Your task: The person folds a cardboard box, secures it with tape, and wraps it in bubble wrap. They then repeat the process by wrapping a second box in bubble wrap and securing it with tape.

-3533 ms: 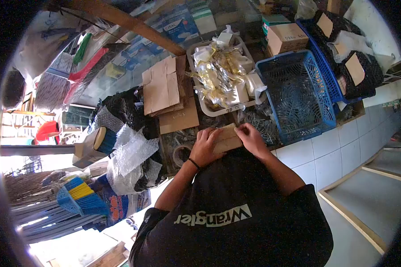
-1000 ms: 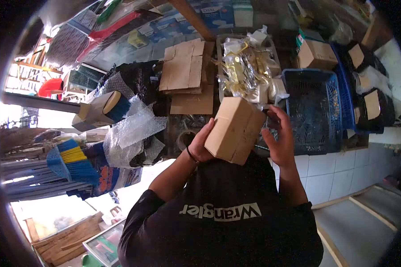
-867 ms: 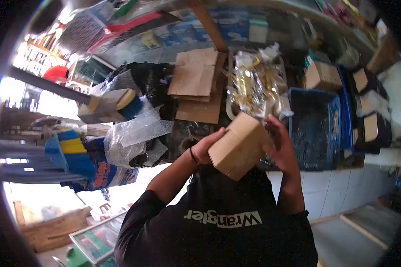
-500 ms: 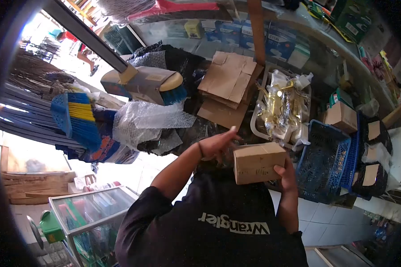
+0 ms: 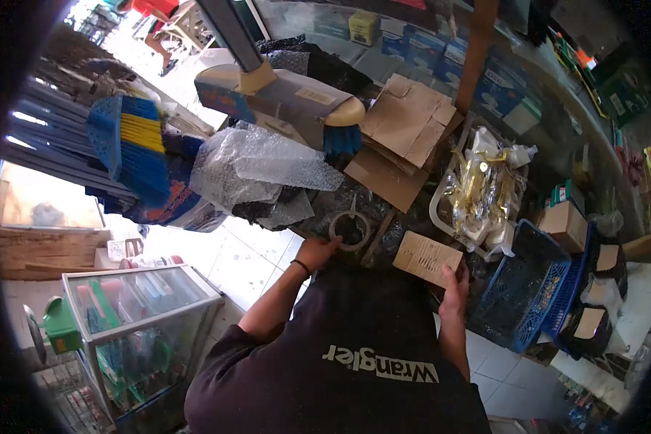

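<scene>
My left hand (image 5: pixel 317 254), with a dark band at the wrist, is closed on the near left rim of a roll of tape (image 5: pixel 367 233). The roll rests on the dark worktop. In my right hand (image 5: pixel 454 288) is a small brown cardboard box (image 5: pixel 427 257), held at its right end with the thumb over the top edge. Printed marks show on the box. Beyond it lie flattened cardboard pieces (image 5: pixel 405 119) in a stack. A white tray (image 5: pixel 437 210) holds plastic-wrapped gold-coloured fittings (image 5: pixel 484 173) just past my right hand.
Bubble wrap (image 5: pixel 260 163) lies at the left under a hanging broom head (image 5: pixel 289 108). A blue-and-yellow broom (image 5: pixel 134 152) is further left. Blue baskets (image 5: pixel 517 289) stand at the right. A glass cabinet (image 5: pixel 141 304) sits lower left. A person (image 5: pixel 155 29) is outside at the top.
My left hand has moved down from beside the box to the tape roll and taken hold of it. The box has tilted and lowered in my right hand. The view has shifted.
</scene>
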`<state>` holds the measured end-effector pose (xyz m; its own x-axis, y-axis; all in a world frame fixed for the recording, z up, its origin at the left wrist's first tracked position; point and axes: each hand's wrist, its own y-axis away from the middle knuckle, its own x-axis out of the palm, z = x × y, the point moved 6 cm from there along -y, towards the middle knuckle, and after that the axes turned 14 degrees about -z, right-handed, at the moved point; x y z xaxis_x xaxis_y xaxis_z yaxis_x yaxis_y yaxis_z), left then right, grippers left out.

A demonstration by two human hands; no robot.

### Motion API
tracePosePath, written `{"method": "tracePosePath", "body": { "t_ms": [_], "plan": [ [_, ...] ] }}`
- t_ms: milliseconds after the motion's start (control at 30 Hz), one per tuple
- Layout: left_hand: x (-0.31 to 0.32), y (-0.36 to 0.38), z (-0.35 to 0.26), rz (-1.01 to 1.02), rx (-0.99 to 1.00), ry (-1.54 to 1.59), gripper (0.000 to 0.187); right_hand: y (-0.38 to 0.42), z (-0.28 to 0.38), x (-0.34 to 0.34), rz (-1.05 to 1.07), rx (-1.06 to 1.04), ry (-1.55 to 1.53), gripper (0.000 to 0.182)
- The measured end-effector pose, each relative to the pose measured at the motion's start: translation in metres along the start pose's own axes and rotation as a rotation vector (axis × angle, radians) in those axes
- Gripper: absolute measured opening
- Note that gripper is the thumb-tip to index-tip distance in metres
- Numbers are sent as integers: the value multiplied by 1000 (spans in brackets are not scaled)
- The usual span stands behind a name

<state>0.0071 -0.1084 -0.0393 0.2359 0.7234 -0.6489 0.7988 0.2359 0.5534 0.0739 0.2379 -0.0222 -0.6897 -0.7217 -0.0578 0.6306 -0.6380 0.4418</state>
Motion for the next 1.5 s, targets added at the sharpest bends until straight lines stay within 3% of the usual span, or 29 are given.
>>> {"method": "tracePosePath", "body": {
  "t_ms": [267,367,467,733,800,900,933,1000,1100,1133,1233,1267,1300,1333,1367,1400,1500],
  "plan": [
    [-12,9,-25,-432,271,-55,34,-11,-21,-13,61,22,103,63],
    [-22,21,-46,-454,372,-86,30,-2,-8,-12,35,-126,186,60],
    [-30,31,-65,-519,483,-99,28,32,40,-16,-224,-683,720,52],
    [-44,70,-123,-650,771,-97,26,80,116,64,181,-1023,545,40],
    [-42,82,-132,-620,821,-22,25,88,119,86,248,-1062,543,42],
    [-42,98,-145,-546,862,53,27,80,111,93,211,-962,489,41],
    [-42,103,-148,-496,864,56,28,72,108,90,221,-821,425,32],
    [-40,108,-154,-323,902,92,28,64,115,89,289,-737,338,26],
    [-53,120,-169,-192,941,362,23,52,111,84,323,-686,254,22],
    [-61,122,-175,-206,971,252,21,51,109,83,345,-650,232,23],
    [-69,116,-192,-217,1004,354,37,53,100,86,447,-537,166,22],
    [-64,113,-196,-117,1041,269,49,57,99,88,471,-510,169,22],
    [-57,110,-196,-94,1157,262,45,61,98,90,496,-490,171,22],
    [-53,111,-198,26,1086,233,41,62,91,91,505,-462,152,22],
    [-47,113,-199,149,1014,203,38,64,89,94,528,-563,94,22],
    [-43,115,-199,131,1089,231,28,61,78,94,537,-538,119,23],
    [-37,110,-189,200,938,211,23,73,86,91,562,-595,200,28]
  ]
}}
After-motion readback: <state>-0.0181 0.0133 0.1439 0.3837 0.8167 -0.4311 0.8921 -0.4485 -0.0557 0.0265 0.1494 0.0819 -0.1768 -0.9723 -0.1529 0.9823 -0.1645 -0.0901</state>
